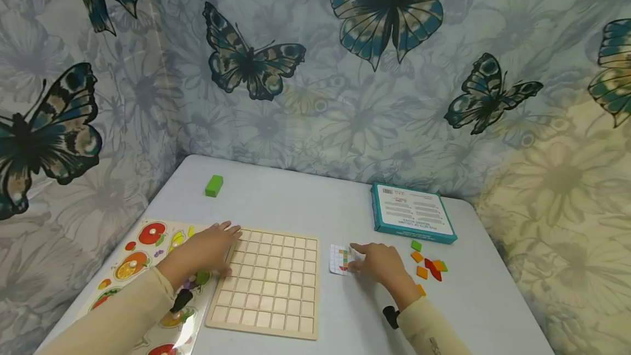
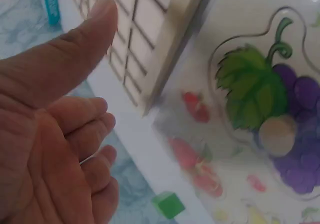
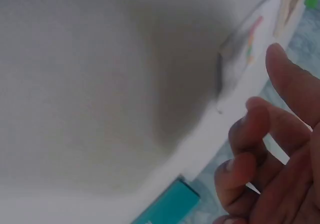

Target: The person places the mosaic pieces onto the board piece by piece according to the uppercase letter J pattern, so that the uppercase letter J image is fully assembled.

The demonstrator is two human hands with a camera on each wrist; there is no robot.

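My left hand (image 1: 209, 248) is at the left edge of a wooden grid board (image 1: 276, 284), its fingers loosely extended by the far left corner. In the left wrist view the thumb lies over the board's squares and the palm holds nothing. My right hand (image 1: 379, 264) reaches over the right end of a small pattern card (image 1: 337, 261), with thumb and index finger apart and the other fingers loosely bent. The card's right part is hidden under that hand. In the right wrist view the card (image 3: 239, 66) lies flat beyond the fingertips.
A fruit puzzle board (image 1: 110, 273) lies left of the grid, with a grape picture (image 2: 305, 104) on it. Loose orange tiles (image 1: 422, 272), red pieces (image 1: 434, 270) and a green tile (image 1: 416, 245) lie at the right. A teal box (image 1: 414, 212) and a green block (image 1: 214, 185) stand farther back.
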